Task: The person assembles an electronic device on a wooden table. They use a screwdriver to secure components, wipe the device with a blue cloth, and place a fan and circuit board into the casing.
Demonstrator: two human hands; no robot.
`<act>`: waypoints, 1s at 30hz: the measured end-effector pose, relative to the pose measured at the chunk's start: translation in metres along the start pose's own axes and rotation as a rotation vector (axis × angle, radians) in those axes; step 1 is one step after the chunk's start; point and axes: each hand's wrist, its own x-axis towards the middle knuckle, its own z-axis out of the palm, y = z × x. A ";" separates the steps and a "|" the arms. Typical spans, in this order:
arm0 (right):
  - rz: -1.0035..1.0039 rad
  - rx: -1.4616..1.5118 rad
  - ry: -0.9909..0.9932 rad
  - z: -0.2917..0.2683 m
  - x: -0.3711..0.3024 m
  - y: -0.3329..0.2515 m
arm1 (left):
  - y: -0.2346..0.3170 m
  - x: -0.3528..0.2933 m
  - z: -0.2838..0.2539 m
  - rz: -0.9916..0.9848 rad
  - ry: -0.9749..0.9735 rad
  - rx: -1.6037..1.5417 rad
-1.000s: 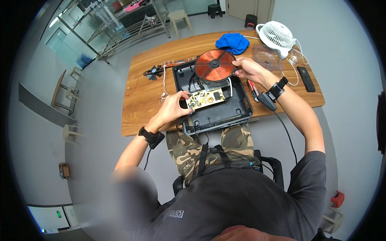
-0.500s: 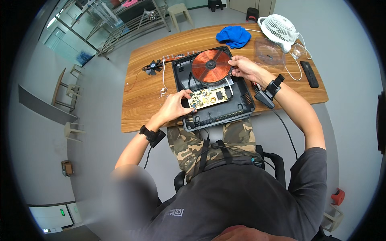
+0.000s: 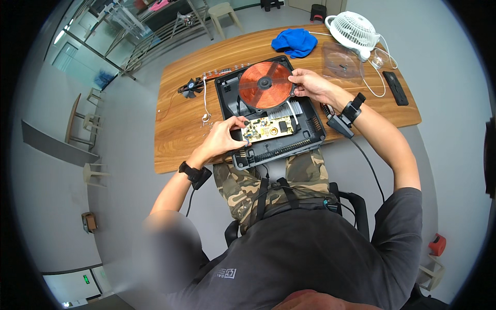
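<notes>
A black plastic housing (image 3: 281, 144), like the shell of an induction cooker, lies tilted at the table's front edge. My left hand (image 3: 226, 136) pinches the left end of a yellowish circuit board (image 3: 267, 129) in its near half. At the far end, my right hand (image 3: 311, 86) grips the right rim of a round copper coil (image 3: 265, 84) with a dark hub. The coil overlaps the housing's far part and hides what lies beneath. Between coil and board shows a ribbed silver heat sink (image 3: 287, 111). A white wire (image 3: 293, 111) runs beside it.
Left of the housing lie a small black fan (image 3: 192, 88), a white cable (image 3: 207, 101) and small screws. Along the back are a blue cloth (image 3: 294, 42), a white desk fan (image 3: 354, 31) and a clear tray (image 3: 342, 63). A black strip-shaped panel (image 3: 396, 88) rests at the right.
The coil in my right hand has shifted slightly left, showing more of the heat sink. My left hand stays at the board. The whole view has moved a little.
</notes>
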 end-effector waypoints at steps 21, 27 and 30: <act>0.028 -0.103 0.075 -0.001 0.009 0.018 | 0.005 0.015 0.005 0.098 -0.068 0.359; 0.034 -0.095 0.070 -0.003 0.011 0.019 | 0.006 0.017 0.005 0.089 -0.086 0.391; 0.057 -0.100 0.083 -0.004 0.012 0.021 | 0.007 0.018 0.002 0.123 -0.115 0.406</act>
